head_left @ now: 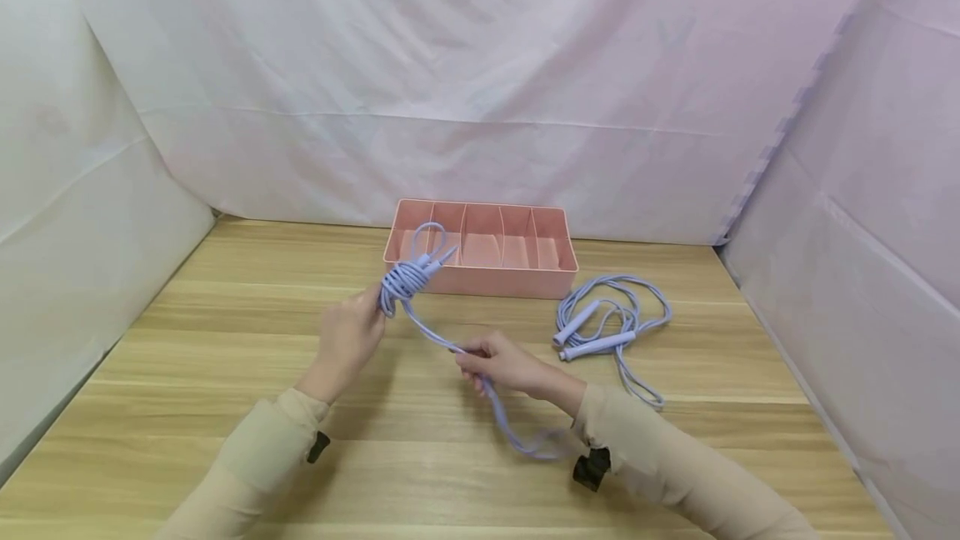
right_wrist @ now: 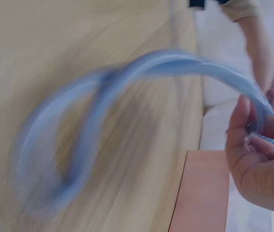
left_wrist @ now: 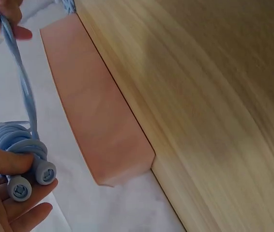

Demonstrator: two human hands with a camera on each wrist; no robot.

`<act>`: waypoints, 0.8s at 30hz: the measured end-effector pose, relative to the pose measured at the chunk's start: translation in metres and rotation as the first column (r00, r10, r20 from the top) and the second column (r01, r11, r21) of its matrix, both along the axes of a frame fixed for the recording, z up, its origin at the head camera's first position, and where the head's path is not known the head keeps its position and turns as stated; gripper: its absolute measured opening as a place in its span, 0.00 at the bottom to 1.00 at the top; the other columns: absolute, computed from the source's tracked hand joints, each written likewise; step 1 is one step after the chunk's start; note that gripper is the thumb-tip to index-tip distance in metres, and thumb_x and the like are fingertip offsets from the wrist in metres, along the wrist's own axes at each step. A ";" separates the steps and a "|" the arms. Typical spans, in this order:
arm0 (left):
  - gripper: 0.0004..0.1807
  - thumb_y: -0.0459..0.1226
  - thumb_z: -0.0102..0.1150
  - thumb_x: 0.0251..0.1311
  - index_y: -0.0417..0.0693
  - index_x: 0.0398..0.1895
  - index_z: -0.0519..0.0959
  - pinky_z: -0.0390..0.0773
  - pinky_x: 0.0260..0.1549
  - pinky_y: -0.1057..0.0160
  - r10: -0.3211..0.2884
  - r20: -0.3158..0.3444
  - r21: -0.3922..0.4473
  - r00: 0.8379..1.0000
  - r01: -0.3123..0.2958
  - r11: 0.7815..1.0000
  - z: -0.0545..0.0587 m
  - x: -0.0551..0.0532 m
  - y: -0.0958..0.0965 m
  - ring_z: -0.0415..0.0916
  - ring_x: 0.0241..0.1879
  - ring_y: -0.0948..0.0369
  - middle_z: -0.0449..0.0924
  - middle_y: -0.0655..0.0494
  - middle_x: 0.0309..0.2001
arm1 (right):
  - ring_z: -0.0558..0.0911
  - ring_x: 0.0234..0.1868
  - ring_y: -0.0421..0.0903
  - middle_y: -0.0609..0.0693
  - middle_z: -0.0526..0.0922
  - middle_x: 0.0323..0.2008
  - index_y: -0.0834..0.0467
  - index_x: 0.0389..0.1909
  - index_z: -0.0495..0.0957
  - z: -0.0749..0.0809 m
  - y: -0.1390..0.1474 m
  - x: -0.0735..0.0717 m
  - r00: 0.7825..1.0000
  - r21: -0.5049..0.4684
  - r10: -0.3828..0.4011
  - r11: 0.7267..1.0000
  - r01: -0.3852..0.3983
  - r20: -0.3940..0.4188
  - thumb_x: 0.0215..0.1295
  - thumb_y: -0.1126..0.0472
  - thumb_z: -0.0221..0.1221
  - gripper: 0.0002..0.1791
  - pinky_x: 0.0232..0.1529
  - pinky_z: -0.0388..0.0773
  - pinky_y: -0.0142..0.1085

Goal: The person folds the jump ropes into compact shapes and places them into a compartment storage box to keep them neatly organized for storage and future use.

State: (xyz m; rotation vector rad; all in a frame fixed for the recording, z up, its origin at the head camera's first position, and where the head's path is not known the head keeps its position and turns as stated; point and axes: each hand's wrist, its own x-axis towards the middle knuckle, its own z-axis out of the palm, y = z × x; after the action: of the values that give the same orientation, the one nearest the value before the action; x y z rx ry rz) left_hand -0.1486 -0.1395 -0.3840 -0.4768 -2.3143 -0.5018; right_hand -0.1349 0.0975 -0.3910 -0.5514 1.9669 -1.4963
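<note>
My left hand (head_left: 348,342) grips a blue jump rope (head_left: 405,282) by its two handles, which lie side by side with several turns of cord wound round them. In the left wrist view the round ends of the handles (left_wrist: 45,173) show between thumb and fingers. To the right of the bundle, my right hand (head_left: 504,363) pinches the doubled cord (head_left: 425,327), which runs between the hands. From the right fingers the loose end of the cord (right_wrist: 91,121) hangs in a blurred, twisted loop over the table. The bundle overlaps the pink box (head_left: 498,282) in the head view.
The pink box has several compartments in a row and stands near the back curtain (head_left: 450,157). A second blue jump rope (head_left: 600,346) lies loosely coiled on the wooden table (head_left: 187,373), right of the box. White cloth (head_left: 862,190) hangs along the sides.
</note>
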 end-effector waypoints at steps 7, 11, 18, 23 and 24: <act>0.05 0.23 0.58 0.41 0.37 0.20 0.72 0.50 0.06 0.69 0.048 0.005 -0.029 0.999 -0.048 0.998 0.001 -0.002 -0.011 0.48 0.08 0.66 0.61 0.57 0.07 | 0.73 0.20 0.38 0.63 0.77 0.31 0.72 0.57 0.66 0.017 0.008 0.009 0.999 0.034 -0.032 0.999 0.031 0.039 0.65 0.66 0.50 0.21 0.21 0.75 0.28; 0.02 0.24 0.57 0.44 0.35 0.22 0.74 0.51 0.06 0.69 0.060 0.034 -0.029 0.998 -0.059 0.998 0.003 -0.001 -0.015 0.49 0.08 0.66 0.62 0.56 0.07 | 0.74 0.19 0.38 0.57 0.79 0.30 0.70 0.56 0.68 0.027 0.015 0.012 0.999 0.066 -0.047 0.997 0.045 0.025 0.62 0.66 0.54 0.22 0.21 0.74 0.29; 0.02 0.26 0.58 0.47 0.32 0.24 0.76 0.52 0.06 0.69 0.064 0.122 0.000 0.990 -0.065 0.998 0.009 0.004 -0.017 0.50 0.07 0.66 0.64 0.56 0.07 | 0.73 0.20 0.39 0.50 0.77 0.27 0.71 0.56 0.68 0.049 0.033 0.008 0.995 0.113 -0.033 0.993 0.044 -0.099 0.62 0.67 0.53 0.21 0.22 0.77 0.32; 0.02 0.26 0.59 0.47 0.32 0.22 0.77 0.52 0.06 0.70 0.042 0.228 0.082 0.973 -0.062 0.995 0.013 0.005 -0.018 0.50 0.08 0.67 0.65 0.55 0.08 | 0.72 0.16 0.40 0.50 0.77 0.20 0.71 0.51 0.72 0.058 0.042 0.002 0.919 0.185 -0.047 0.974 0.129 -0.391 0.63 0.69 0.53 0.17 0.19 0.76 0.32; 0.02 0.26 0.58 0.48 0.33 0.21 0.77 0.52 0.06 0.70 0.038 0.244 0.095 0.969 -0.063 0.993 0.014 0.005 -0.018 0.49 0.08 0.67 0.64 0.56 0.07 | 0.72 0.16 0.40 0.50 0.77 0.20 0.71 0.49 0.74 0.058 0.043 0.001 0.877 0.192 -0.050 0.968 0.160 -0.478 0.62 0.69 0.53 0.15 0.18 0.75 0.31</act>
State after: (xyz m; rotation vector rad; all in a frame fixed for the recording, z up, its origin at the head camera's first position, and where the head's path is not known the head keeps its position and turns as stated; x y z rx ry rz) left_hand -0.1433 -0.1575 -0.3702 -0.3199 -2.5104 -0.6829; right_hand -0.1341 0.1403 -0.3332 -0.7729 2.5415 -1.2521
